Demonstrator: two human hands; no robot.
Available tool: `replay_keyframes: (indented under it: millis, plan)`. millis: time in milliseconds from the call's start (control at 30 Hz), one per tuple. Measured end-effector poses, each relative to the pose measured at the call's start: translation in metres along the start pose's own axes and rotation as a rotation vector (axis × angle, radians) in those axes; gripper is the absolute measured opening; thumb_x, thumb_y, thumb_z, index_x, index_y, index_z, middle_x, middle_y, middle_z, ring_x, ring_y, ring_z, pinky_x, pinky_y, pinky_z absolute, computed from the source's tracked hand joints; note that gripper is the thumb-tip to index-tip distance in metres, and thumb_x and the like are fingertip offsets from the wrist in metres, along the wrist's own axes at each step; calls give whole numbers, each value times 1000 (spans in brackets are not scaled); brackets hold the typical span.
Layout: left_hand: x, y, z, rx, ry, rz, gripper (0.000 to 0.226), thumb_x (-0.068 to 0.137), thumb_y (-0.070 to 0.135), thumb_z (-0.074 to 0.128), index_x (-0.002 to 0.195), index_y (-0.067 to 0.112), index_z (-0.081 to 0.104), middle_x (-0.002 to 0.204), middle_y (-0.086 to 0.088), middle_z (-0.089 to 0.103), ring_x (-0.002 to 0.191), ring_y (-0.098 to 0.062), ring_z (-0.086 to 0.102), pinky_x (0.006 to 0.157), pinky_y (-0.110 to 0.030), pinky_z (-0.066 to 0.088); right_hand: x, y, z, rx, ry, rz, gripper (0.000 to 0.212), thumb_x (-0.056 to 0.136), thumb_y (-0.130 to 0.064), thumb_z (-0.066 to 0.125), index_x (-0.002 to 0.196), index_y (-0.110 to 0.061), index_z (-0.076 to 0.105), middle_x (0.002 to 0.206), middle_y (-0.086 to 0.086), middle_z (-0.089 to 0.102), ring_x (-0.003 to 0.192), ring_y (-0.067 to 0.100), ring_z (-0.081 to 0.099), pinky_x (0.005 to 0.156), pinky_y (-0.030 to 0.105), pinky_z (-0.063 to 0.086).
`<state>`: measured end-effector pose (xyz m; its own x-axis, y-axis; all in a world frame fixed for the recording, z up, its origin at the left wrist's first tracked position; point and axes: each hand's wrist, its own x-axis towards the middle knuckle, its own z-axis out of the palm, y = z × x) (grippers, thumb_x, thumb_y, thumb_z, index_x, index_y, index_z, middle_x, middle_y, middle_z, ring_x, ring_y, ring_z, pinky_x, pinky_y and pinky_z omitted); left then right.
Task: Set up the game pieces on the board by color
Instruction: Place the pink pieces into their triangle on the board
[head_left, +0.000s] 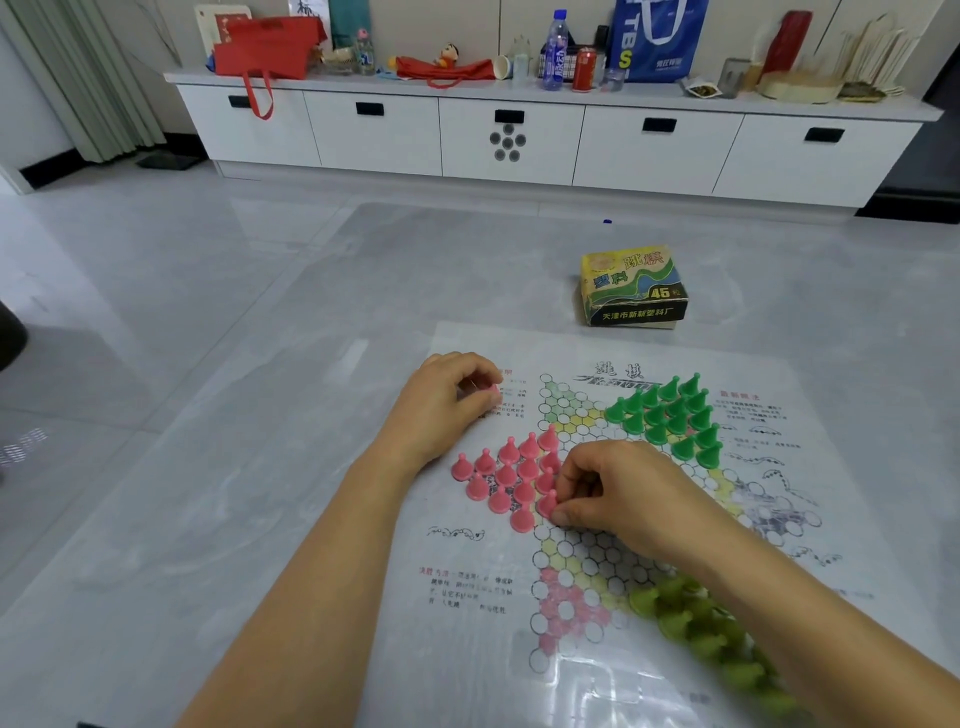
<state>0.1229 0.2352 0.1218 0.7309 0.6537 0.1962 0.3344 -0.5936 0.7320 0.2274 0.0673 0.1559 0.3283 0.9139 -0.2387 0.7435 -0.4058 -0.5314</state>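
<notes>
A paper Chinese-checkers board (613, 561) lies on the floor under a clear sheet. Several pink cone pieces (506, 475) stand in its left point, several dark green pieces (670, 415) in the far point, and several olive-green pieces (696, 629) in the near right point, partly hidden by my right forearm. My right hand (618, 493) pinches one pink piece (546, 503) at the right edge of the pink cluster. My left hand (447, 405) rests curled on the board's left margin, with a pink piece (491, 389) between its fingertips.
The yellow-green game box (634, 286) sits on the floor beyond the board. A white low cabinet (519, 135) with bottles, a can and bags runs along the far wall. A curtain (78, 73) hangs at the left.
</notes>
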Motion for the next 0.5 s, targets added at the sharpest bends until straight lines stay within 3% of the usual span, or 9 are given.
replay_keyframes:
  millis: [267,433,500]
  plan:
    - [-2,4,-2,-185,80,-38,6,84,18,62,88,22,65,72,10,60,65,4,50,62,-5,37,0,0,1,9,4,4,12,73,-31,72,74,-26,61,78,-11,64,76,7,58,76,33,52]
    - [-2,3,-1,-210,76,-31,13,85,21,61,95,28,67,93,-1,65,79,-6,55,72,-12,41,1,2,0,38,-3,1,14,73,-30,73,72,-26,60,74,-12,63,72,5,56,73,30,50]
    - [-3,5,-1,-234,71,-26,15,85,20,61,97,29,63,89,1,63,80,-9,55,72,-14,41,1,4,-1,67,-19,4,13,72,-28,74,73,-25,61,77,-10,65,72,5,57,72,29,50]
